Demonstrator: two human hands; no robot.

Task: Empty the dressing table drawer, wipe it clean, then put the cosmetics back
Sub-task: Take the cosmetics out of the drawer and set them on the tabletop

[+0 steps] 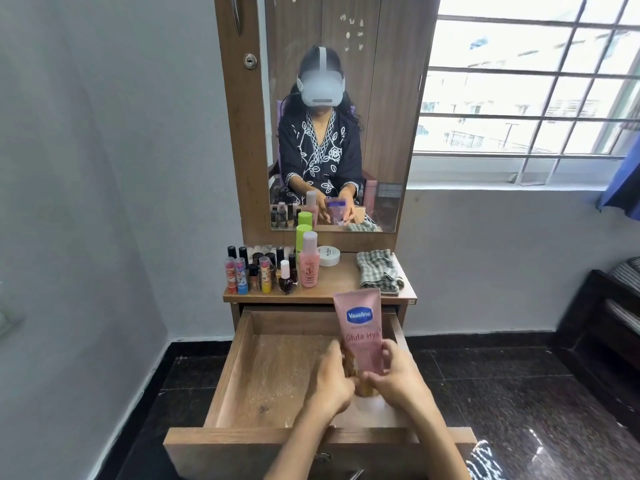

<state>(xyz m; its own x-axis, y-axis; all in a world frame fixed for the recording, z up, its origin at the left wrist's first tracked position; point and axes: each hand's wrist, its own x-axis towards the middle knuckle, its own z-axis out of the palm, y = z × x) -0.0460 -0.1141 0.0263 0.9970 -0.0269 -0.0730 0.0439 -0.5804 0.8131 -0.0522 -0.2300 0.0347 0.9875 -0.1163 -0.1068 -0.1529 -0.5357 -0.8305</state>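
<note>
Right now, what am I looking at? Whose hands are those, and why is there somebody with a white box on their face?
There is just one picture, taken by a camera worn on a person's head, looking forward and down. The two hands at the bottom belong to that person. The figure in the mirror is the same person's reflection, and the white box is the headset.

Both hands hold a pink Vaseline tube upright over the open wooden drawer: the left hand near its bottom end, the right hand round its lower side.

On the table top stand lipsticks and nail polish bottles, a pink bottle, a green-capped bottle, a small white jar and a checked cloth.
</note>
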